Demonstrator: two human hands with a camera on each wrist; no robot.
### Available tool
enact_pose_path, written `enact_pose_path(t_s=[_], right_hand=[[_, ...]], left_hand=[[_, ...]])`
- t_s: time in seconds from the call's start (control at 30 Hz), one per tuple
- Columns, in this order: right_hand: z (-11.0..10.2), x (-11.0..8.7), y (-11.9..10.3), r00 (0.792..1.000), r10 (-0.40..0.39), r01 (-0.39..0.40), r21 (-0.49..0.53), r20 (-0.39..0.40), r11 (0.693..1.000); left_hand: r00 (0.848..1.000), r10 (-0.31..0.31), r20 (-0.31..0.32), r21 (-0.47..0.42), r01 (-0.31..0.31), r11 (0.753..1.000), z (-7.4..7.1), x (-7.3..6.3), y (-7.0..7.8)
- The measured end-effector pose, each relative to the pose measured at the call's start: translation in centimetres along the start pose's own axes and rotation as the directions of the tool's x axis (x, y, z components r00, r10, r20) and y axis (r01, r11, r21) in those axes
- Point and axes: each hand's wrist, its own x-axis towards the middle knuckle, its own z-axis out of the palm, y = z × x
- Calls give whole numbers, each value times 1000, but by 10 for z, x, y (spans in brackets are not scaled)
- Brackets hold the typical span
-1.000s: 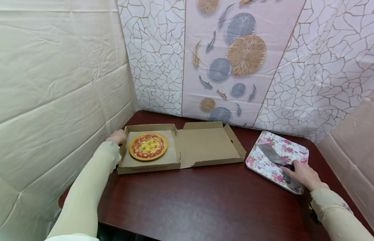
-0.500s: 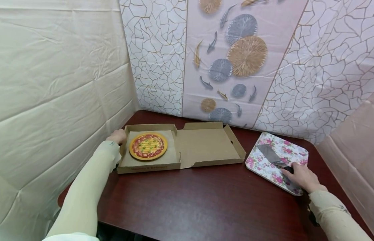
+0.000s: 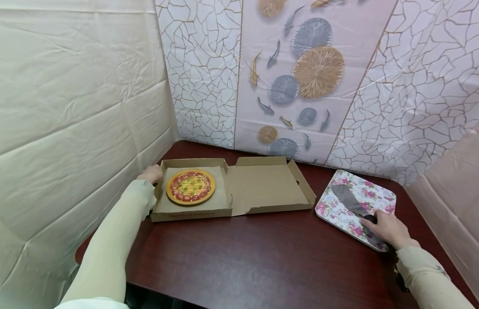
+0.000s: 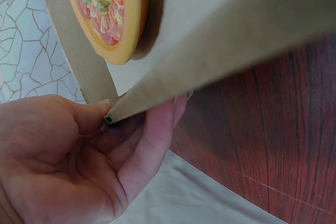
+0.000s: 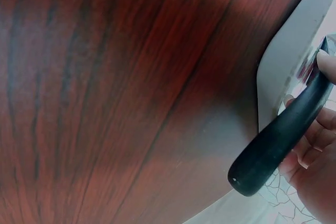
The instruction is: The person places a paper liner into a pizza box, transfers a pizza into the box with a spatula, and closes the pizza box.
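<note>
At the left, an open cardboard pizza box [image 3: 191, 216] holds a round pizza [image 3: 190, 187] on a paper sheet. My left hand [image 3: 150, 174] pinches the box's left side wall [image 4: 210, 69] between thumb and fingers, as the left wrist view shows. Over at the right, my right hand [image 3: 391, 229] grips the black handle [image 5: 281, 135] of a cake server [image 3: 349, 199] with a flat metal blade. The blade lies over a white board with pink flowers [image 3: 355, 231]; whether it touches the board I cannot tell.
The box's lid [image 3: 268, 186] lies folded out to the right, between the pizza and the board. All stands on a dark red wooden table [image 3: 258, 257]. Pale cloth [image 3: 69, 107] hangs at the left, and a patterned cloth [image 3: 285, 86] at the back.
The server's blade has tilted slightly over the board, and my right hand has shifted a little. My left hand stays on the box wall; the pizza and the box stay put.
</note>
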Motion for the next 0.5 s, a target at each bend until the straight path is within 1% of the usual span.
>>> enact_pose_path(t_s=[0.13,0.23,0.3,0.43,0.5], right_hand=[[-2,1,0,1000,16,-16,1,6,1000],[-6,2,-2,1000,28,-28,-5,-10,1000],[-9,5,-4,999,27,-27,-10,-39,1000],[-14,13,-15,992,2,-4,-17,-124,1000],[-16,16,-22,987,-8,6,-15,-158,1000]], left_hand=[[1000,-4,7,-1,4,1000,0,0,1],[1000,-4,1,4,4,1000,0,0,3],[1000,-17,-1,0,17,1000,1,1,3],[1000,-24,15,-16,25,1000,1,4,2],[999,-12,33,-16,13,1000,2,6,0]])
